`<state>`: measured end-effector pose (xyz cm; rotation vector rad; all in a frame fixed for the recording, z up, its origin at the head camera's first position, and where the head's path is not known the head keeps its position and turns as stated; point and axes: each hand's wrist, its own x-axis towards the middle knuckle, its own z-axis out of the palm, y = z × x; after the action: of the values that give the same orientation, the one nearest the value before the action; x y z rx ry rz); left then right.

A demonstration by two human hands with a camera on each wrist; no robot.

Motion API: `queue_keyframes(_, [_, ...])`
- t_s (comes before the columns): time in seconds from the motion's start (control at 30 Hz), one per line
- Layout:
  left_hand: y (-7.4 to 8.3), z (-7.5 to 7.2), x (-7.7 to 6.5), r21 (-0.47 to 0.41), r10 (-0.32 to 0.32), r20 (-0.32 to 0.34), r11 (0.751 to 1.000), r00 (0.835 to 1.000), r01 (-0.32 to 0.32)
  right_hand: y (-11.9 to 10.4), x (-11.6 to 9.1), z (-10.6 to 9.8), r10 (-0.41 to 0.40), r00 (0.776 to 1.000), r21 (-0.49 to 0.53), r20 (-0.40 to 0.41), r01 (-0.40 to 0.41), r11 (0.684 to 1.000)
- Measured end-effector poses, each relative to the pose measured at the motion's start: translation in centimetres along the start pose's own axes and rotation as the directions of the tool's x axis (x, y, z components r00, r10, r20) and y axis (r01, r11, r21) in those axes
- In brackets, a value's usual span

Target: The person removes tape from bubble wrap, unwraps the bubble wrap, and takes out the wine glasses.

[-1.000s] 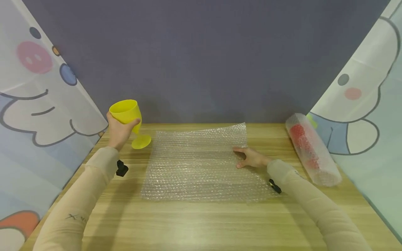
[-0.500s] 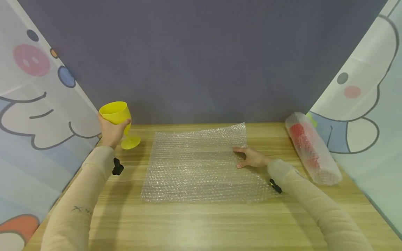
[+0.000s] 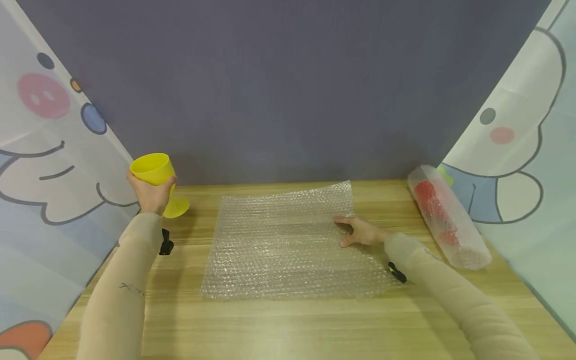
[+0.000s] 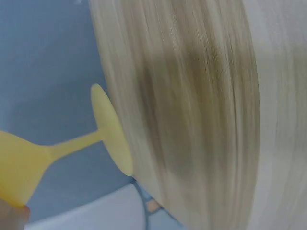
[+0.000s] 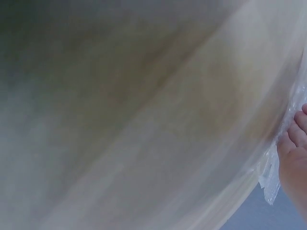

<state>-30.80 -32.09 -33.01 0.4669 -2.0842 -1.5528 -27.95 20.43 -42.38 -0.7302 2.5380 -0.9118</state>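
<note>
Gripping a yellow goblet [image 3: 157, 175] by its bowl, the left hand [image 3: 151, 196] holds it mouth upward, to the left of the bubble-wrap sheet [image 3: 279, 245] and apart from it, level with the sheet's far end. In the left wrist view the foot [image 4: 114, 132] is free of the fingers; whether it touches the wooden table [image 3: 270, 330] cannot be told. The right hand [image 3: 362, 231] rests on the sheet near its right edge, thumb and fingers parted and clasping nothing; the right wrist view, largely blurred, shows fingers against the plastic. To the right of the sheet, well apart from it, a wrapped roll [image 3: 450, 220] with red contents [image 3: 434, 205] lies aslant on the table. Judged from this arrangement, one item is already enclosed and the sheet is already spread, whereas work on the goblet seems at an early stage: it is bare of wrap, and setting it on the sheet is not yet done.
</note>
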Motion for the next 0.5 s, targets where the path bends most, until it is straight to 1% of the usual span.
queue_keyframes(0.13, [-0.8,-0.4,0.6,0.009,0.005,-0.046,1.0,0.999,-0.005,-0.2,0.4,0.2,-0.016,1.0,0.0,-0.005,0.016,1.0])
queue_keyframes(0.2, [-1.2,-0.6,0.8,0.021,0.0,-0.054,1.0,0.999,0.001,-0.3,0.5,0.3,-0.025,1.0,0.014,0.003,0.025,1.0])
queue_keyframes(0.23, [-1.3,-0.6,1.0,0.029,0.001,-0.051,1.0,0.999,0.001,-0.3,0.5,0.3,-0.031,1.0,0.01,0.002,0.031,0.999])
queue_keyframes(0.37, [-2.0,0.0,1.5,0.043,-0.027,-0.024,0.999,0.999,0.028,-0.1,0.1,0.3,-0.007,1.0,0.016,-0.001,0.007,1.0])
queue_keyframes(0.5, [-2.3,0.4,1.8,0.04,-0.042,-0.036,0.998,0.998,0.043,0.1,0.0,0.2,-0.005,1.0,0.026,-0.001,0.005,1.0])
